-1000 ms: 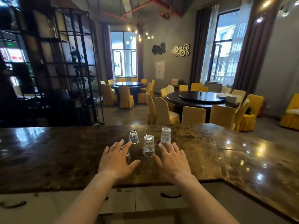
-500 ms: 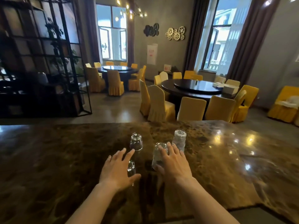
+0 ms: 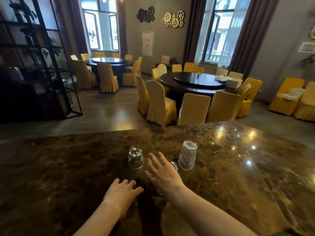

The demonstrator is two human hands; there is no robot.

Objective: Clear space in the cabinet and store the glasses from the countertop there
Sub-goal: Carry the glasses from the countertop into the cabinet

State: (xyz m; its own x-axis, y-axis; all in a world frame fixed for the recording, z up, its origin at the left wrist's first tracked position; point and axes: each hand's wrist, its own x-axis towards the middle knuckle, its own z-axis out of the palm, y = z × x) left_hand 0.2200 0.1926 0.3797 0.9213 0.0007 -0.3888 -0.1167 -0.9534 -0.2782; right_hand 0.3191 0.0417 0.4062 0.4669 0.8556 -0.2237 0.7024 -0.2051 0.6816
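Several clear glasses stand upside down on the dark marble countertop point(image 3: 68, 167). A short glass point(image 3: 135, 158) is at the left and a tall textured glass point(image 3: 187, 155) at the right, both untouched. My left hand point(image 3: 121, 193) curls down over another short glass point(image 3: 132, 210), mostly hiding it. My right hand point(image 3: 163, 174) lies over a middle glass point(image 3: 174, 165), which leans. Its fingers are splayed and its thumb is hidden. The cabinet is out of view.
Beyond the counter's far edge lies a dining room with round dark tables point(image 3: 196, 82) and yellow-covered chairs point(image 3: 158, 103). A black metal shelf frame point(image 3: 51, 65) stands at the left. The counter runs on to the right, with glare spots point(image 3: 248, 162).
The view has tipped up and moved closer, so the cabinet doors below have left the frame. My left hand drew back and closed over the short glass. My right hand settled over the middle glass.
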